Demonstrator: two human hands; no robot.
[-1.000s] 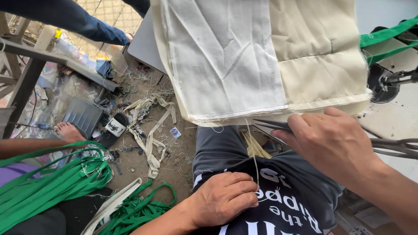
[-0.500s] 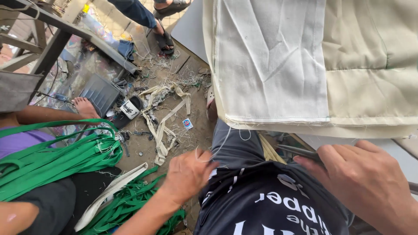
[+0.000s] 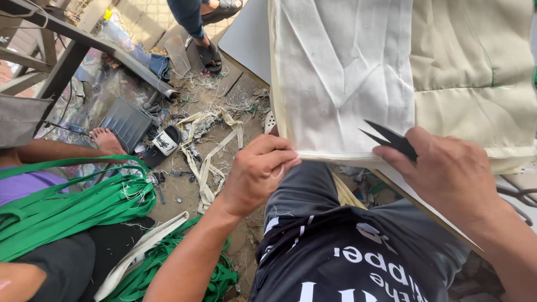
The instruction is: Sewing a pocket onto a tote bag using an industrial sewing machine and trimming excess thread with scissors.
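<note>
left hand (image 3: 258,170) pinching cream fabric (image 3: 347,78) hem; right hand (image 3: 447,173) gripping black snips (image 3: 391,138) at edge; likely thread-trimming step, needs steady hem.

Left hand (image 3: 258,174) now at cloth hem (image 3: 335,155)

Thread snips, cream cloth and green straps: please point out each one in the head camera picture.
thread snips (image 3: 386,137), head view, on the dark blades above the right hand.
cream cloth (image 3: 347,72), head view, on its white panel.
green straps (image 3: 67,204), head view, on the middle of the pile.
</note>
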